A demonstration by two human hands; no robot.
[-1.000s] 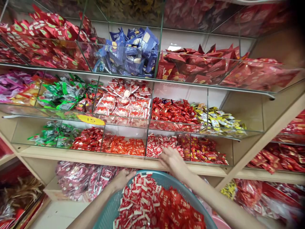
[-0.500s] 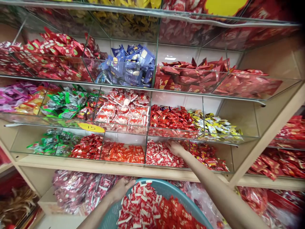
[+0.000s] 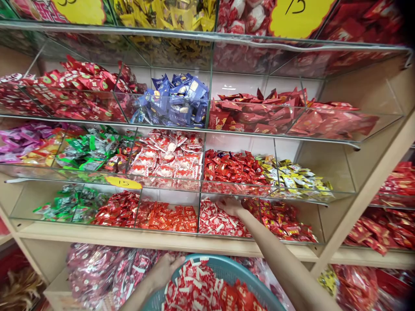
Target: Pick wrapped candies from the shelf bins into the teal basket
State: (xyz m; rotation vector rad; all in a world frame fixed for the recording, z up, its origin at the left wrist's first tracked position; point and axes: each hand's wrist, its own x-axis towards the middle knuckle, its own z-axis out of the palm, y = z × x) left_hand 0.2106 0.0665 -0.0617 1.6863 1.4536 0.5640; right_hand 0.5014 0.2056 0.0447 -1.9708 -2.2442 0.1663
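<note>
My left hand grips the rim of a teal plastic basket at the bottom of the view. The basket is heaped with red-and-white candy packets. My right hand reaches deep into a glass compartment on the lowest glass shelf, resting palm down on a pile of the same red-and-white candies. Its fingers lie flat over the pile; I cannot see anything held in them.
Glass-divided shelves hold many candy piles: orange-red, red, green, blue, yellow. Yellow price tags hang on the glass. A wooden ledge runs below, with bagged sweets under it.
My right hand moved from the front edge of the compartment to its back, over the candy pile. The view tilted upward, showing more upper shelves. My left hand kept hold of the basket.
</note>
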